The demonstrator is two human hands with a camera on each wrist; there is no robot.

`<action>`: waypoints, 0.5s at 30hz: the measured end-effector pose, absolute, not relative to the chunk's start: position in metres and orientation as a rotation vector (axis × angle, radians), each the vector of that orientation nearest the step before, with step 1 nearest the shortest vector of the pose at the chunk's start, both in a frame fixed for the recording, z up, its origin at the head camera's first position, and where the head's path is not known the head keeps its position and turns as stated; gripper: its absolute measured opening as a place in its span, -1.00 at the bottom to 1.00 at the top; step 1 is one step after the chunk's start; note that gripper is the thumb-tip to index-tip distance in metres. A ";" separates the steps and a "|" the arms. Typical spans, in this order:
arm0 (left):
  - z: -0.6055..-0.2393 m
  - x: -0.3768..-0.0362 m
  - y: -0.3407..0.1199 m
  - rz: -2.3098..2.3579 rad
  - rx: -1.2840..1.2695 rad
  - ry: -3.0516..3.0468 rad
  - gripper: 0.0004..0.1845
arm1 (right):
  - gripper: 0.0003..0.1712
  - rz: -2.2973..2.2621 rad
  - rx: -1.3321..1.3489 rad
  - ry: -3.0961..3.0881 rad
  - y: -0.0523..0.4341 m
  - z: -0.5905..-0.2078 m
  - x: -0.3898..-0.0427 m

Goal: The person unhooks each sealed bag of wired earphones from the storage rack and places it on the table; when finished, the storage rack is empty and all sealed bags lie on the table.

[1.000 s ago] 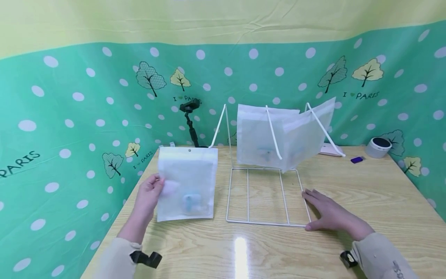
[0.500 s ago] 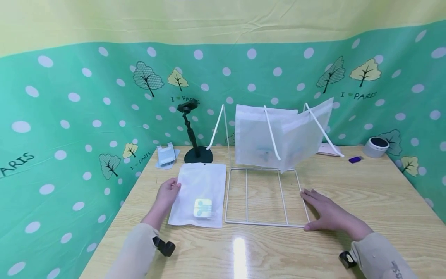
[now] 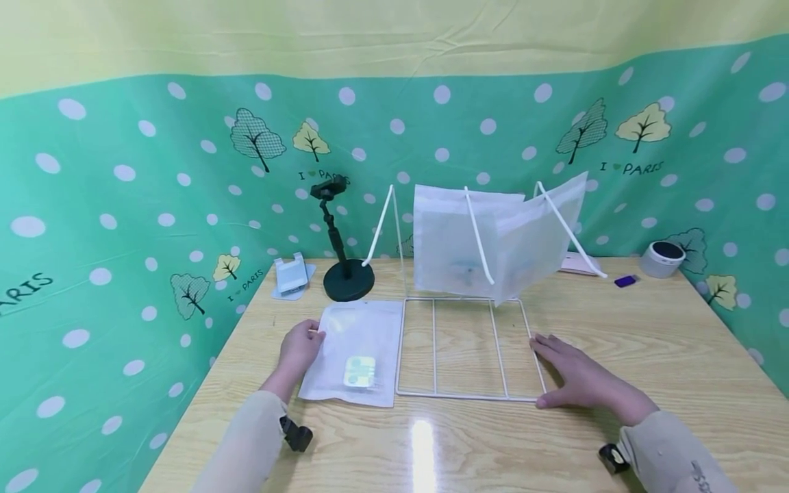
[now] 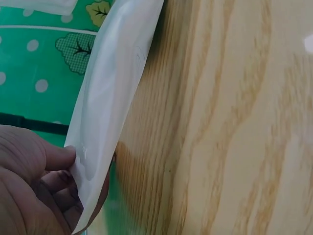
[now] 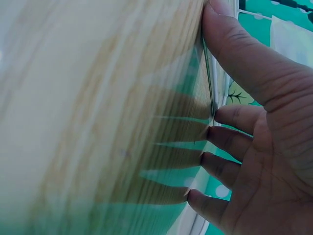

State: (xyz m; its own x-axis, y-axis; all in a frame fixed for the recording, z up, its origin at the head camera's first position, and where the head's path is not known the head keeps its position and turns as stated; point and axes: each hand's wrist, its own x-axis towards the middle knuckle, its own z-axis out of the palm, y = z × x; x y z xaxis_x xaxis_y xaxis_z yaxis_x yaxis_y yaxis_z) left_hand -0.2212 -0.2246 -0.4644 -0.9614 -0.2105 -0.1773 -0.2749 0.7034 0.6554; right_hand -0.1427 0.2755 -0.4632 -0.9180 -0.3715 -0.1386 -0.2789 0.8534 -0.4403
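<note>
My left hand point(image 3: 301, 346) pinches the left edge of a white pouch point(image 3: 333, 383) between thumb and fingers. The pouch lies low over the table, left of the rack, with coiled earphones in a clear case point(image 3: 359, 372) showing through its front. In the left wrist view the thumb lies over the pouch's edge point(image 4: 105, 98). My right hand point(image 3: 576, 373) rests on the table with fingers spread, thumb and fingertips at the right side of the white wire rack point(image 3: 468, 396). More white pouches point(image 3: 453, 236) hang on the rack's arms at the back.
Behind the left hand stand a black phone stand point(image 3: 348, 279) and a light-blue folding holder point(image 3: 291, 275). At the back right are a white round speaker point(image 3: 663, 259), a small purple item point(image 3: 625, 281) and a pale pink item point(image 3: 579, 263). A rack prong point(image 3: 377, 229) juts forward at the left.
My left hand has lowered the pouch from a raised tilt toward the table and shifted it right, beside the rack. The phone stand's base came into view. The right hand stayed in place.
</note>
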 end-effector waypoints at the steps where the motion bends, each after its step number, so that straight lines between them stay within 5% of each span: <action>1: -0.464 -0.221 -0.225 1.087 -0.403 2.823 -0.68 | 0.31 -0.620 -0.500 2.810 0.275 -0.463 -0.143; 15: -0.456 -0.218 -0.226 0.854 -0.368 2.961 -0.71 | 0.31 -0.632 -0.498 2.797 0.276 -0.463 -0.143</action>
